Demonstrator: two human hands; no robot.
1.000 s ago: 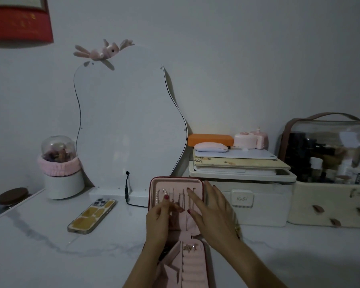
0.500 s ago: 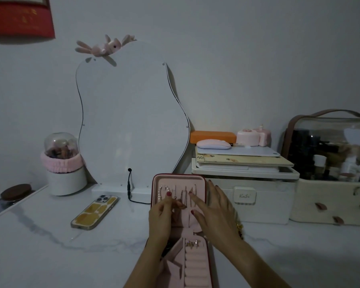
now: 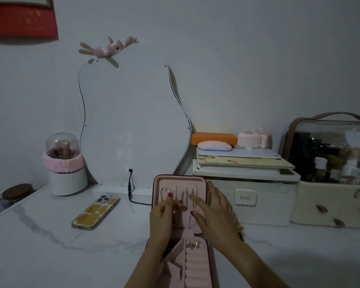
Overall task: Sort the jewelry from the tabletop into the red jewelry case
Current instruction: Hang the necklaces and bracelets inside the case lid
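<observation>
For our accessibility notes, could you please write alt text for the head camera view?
Two hands work over the upright lid of an open red jewelry case on a marble tabletop: the left hand pinches at hanging necklaces, the right hand is spread open beside it. A phone lies left, before a wavy mirror.

Wavy-edged mirror (image 3: 133, 121) upright at twelve o'clock on the marble worktop (image 3: 40, 246), pink plush toy (image 3: 108, 47) perched on top. Phone (image 3: 95, 212) face down at nine o'clock. White storage box (image 3: 245, 196) at two o'clock, pink mouse (image 3: 214, 145) above. Clear-lidded cosmetics case (image 3: 333, 173) at three o'clock.
</observation>
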